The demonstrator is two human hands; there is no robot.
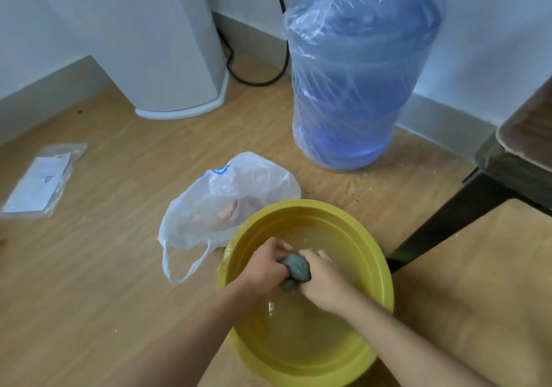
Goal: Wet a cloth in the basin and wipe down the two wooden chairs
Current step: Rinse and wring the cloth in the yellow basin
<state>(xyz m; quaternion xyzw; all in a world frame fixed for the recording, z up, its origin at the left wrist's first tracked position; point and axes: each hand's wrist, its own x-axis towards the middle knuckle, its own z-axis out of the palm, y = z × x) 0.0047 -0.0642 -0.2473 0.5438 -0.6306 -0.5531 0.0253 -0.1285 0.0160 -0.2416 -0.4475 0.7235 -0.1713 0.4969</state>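
A yellow basin point(370, 255) with shallow water stands on the wooden floor in front of me. Over it I hold a grey-green cloth point(295, 268), bunched into a tight wad. My left hand point(265, 267) grips its left end and my right hand point(321, 279) grips its right end, both fists closed around it above the water. At the right edge a wooden chair point(519, 144) with a dark leg shows only in part; the leg's foot stands close to the basin's right rim. A second chair is not in view.
A white plastic bag point(221, 204) lies against the basin's far left rim. A large blue water bottle point(355, 73) wrapped in clear plastic stands behind it. A white appliance point(161, 43) with a black cable sits at the back left; a plastic-sleeved leaflet point(41, 183) lies on the floor.
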